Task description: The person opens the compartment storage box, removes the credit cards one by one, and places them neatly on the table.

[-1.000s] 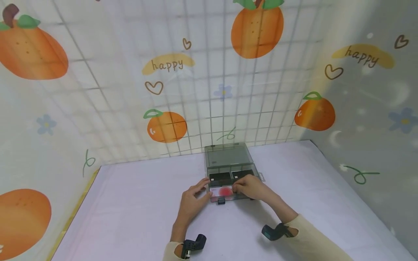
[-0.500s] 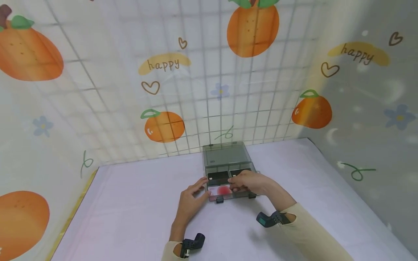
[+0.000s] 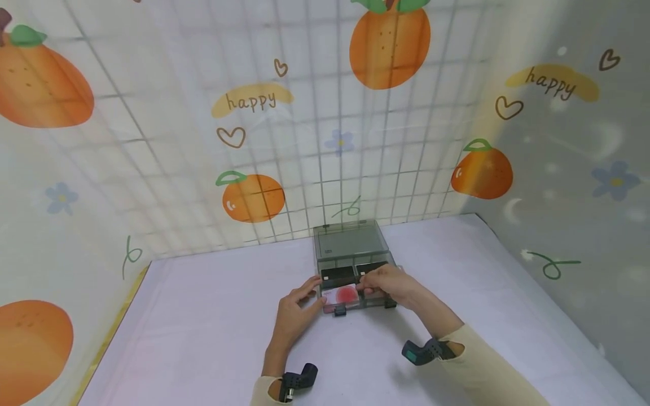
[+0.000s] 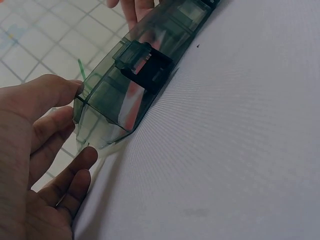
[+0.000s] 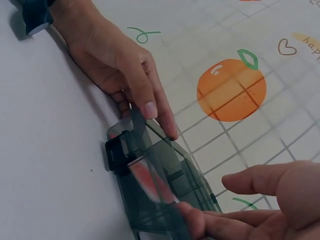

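A translucent grey-green plastic case [image 3: 351,239] lies on the table with its lid raised at the back. In its front left compartment is a small white card with a red disc [image 3: 347,294]. My right hand [image 3: 393,284] holds the card's right end, which is tipped up a little; in the right wrist view the fingertips [image 5: 190,218] meet the card, one digit apart from it. My left hand [image 3: 296,313] holds the case's left end, thumb near the front corner and fingers further back; the left wrist view shows them around the corner.
Black pieces [image 3: 337,275] fill the two back compartments. Two dark latches [image 3: 339,310] stick out along the case's front edge. A white cloth covers the table [image 3: 213,332]. Behind rises a fabric wall [image 3: 178,197] with printed oranges.
The card's right end has come up with my right hand, and the card now sits tilted. My left hand stays at the case's left end. The head view has shifted slightly.
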### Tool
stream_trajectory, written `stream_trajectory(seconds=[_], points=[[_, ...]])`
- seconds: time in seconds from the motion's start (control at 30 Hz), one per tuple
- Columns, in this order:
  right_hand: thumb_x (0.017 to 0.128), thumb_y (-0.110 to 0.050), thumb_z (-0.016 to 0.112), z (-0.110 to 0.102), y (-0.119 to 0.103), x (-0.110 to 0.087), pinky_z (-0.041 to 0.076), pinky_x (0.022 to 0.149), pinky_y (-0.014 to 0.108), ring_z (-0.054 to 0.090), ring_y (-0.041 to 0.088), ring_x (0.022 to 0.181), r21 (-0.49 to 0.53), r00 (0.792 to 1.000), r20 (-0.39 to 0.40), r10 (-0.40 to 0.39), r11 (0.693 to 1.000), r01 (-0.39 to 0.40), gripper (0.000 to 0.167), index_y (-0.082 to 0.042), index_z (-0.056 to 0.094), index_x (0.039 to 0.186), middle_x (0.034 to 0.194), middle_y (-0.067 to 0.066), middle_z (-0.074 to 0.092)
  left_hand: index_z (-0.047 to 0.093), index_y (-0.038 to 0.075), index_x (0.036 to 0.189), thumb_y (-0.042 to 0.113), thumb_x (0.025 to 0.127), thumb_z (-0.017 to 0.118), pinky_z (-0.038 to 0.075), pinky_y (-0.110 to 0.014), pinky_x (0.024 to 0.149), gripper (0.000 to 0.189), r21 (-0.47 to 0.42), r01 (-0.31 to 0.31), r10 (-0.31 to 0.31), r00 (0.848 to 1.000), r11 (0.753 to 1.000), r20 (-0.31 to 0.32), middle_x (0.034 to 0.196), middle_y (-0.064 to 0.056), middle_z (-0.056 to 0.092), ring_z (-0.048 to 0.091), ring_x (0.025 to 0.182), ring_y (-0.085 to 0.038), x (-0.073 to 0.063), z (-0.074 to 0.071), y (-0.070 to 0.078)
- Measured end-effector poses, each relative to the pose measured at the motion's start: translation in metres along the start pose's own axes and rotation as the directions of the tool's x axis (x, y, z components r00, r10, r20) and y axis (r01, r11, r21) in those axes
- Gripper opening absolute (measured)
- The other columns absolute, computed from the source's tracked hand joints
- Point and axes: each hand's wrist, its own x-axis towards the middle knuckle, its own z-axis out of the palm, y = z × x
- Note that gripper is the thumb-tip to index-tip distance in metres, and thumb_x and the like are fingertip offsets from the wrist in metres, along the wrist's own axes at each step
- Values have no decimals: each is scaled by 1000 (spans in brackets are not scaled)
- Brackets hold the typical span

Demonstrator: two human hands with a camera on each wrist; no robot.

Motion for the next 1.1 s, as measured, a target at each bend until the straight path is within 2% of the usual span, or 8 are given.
stream_trajectory(seconds=[0.13, 0.23, 0.37, 0.6, 0.73, 0.83, 0.97, 1.1], points=[[99, -14, 61, 5, 1, -1, 51, 92, 44, 65, 25, 95, -63, 996, -83, -26, 998, 20, 29, 7, 70, 118, 110, 14, 73, 70, 18, 130, 31, 88, 78, 50, -41, 94, 44, -3, 0, 0, 1000, 1000, -1, 136, 15, 61, 64, 107, -11, 0, 0, -1], [98, -13, 63, 10, 1, 0, 50, 95, 49, 67, 30, 97, -92, 989, -136, -58, 995, 46, 29, 6, 70, 118, 106, 12, 74, 70, 17, 129, 28, 88, 79, 50, -42, 94, 44, -2, -13, 13, 1000, 1000, -11, 136, 13, 61, 64, 106, -11, 1, -1, -2], [96, -13, 67, 17, 2, 4, 52, 90, 49, 67, 32, 96, -116, 979, -188, -76, 992, 54, 25, 4, 73, 113, 102, 11, 74, 70, 17, 129, 26, 87, 79, 50, -42, 93, 43, -1, -10, 10, 1000, 1000, -16, 135, 13, 62, 64, 105, -13, 0, 0, -3], [93, -14, 72, 26, 6, 11, 55, 76, 37, 65, 17, 80, -206, 968, -236, -88, 978, 39, 11, -6, 79, 95, 93, 3, 74, 70, 18, 129, 29, 87, 79, 50, -42, 93, 44, -7, 4, -4, 1000, 1000, -6, 135, 15, 62, 64, 106, -16, 0, 1, -2], [91, -15, 74, 29, 4, 12, 56, 72, 36, 64, 16, 77, -228, 962, -255, -97, 973, 38, 10, -7, 80, 92, 88, 2, 73, 70, 18, 129, 29, 87, 80, 49, -44, 93, 45, -7, -5, 5, 1000, 1000, -10, 135, 15, 61, 64, 106, -15, 1, 1, -1], [91, -17, 75, 30, 4, 12, 55, 69, 33, 64, 16, 78, -237, 959, -271, -86, 971, 20, 10, -9, 80, 93, 88, 1, 72, 70, 19, 129, 32, 87, 80, 49, -45, 94, 46, -17, 10, -10, 1000, 1000, -2, 136, 16, 61, 64, 106, -14, 1, 0, 0], [91, -18, 75, 26, 3, 8, 53, 72, 34, 64, 17, 82, -216, 955, -287, -79, 976, 16, 11, -9, 80, 93, 92, 1, 72, 71, 21, 129, 39, 86, 80, 49, -42, 93, 47, -20, 36, -36, 999, 999, 3, 135, 19, 60, 63, 105, -12, -2, 0, 0], [91, -20, 74, 18, -1, 2, 52, 75, 37, 64, 18, 86, -237, 949, -299, -99, 971, 27, 12, -11, 80, 93, 93, 1, 73, 71, 23, 128, 42, 86, 79, 50, -39, 92, 47, -14, 21, -21, 1000, 1000, 3, 134, 19, 60, 64, 105, -11, -2, -2, 0]])
